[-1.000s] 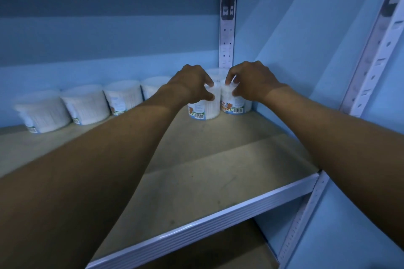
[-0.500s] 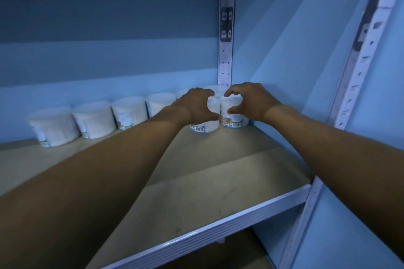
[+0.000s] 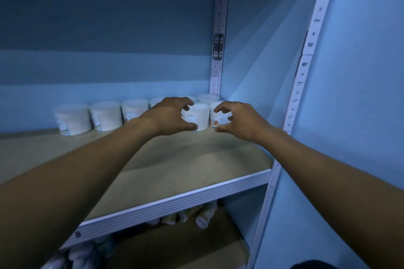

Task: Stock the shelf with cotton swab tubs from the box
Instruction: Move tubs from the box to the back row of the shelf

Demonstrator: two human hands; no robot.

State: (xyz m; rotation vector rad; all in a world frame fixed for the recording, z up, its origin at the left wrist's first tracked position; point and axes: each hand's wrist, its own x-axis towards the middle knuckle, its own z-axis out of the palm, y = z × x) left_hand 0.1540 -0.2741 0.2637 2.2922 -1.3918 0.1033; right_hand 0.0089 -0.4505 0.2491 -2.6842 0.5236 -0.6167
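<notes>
Two white cotton swab tubs stand side by side near the back right corner of the shelf (image 3: 175, 172): the left tub (image 3: 200, 116) and the right tub (image 3: 218, 119), which has an orange label. My left hand (image 3: 170, 116) hovers just in front of the left tub with loosely curled fingers and holds nothing. My right hand (image 3: 238, 121) hovers in front of the right tub the same way, empty. A row of several more tubs (image 3: 106, 116) lines the back wall to the left. The box is out of view.
A perforated metal upright (image 3: 216, 67) stands in the back corner and another (image 3: 302, 67) at the front right. Blue walls close the back and right side. The lower shelf holds several pale bottles and packs (image 3: 203, 217). Bare board lies in front of the tubs.
Both hands have let go of the two tubs and drawn back a little toward me with fingers spread. The tubs stay standing on the shelf. The camera has tilted up.
</notes>
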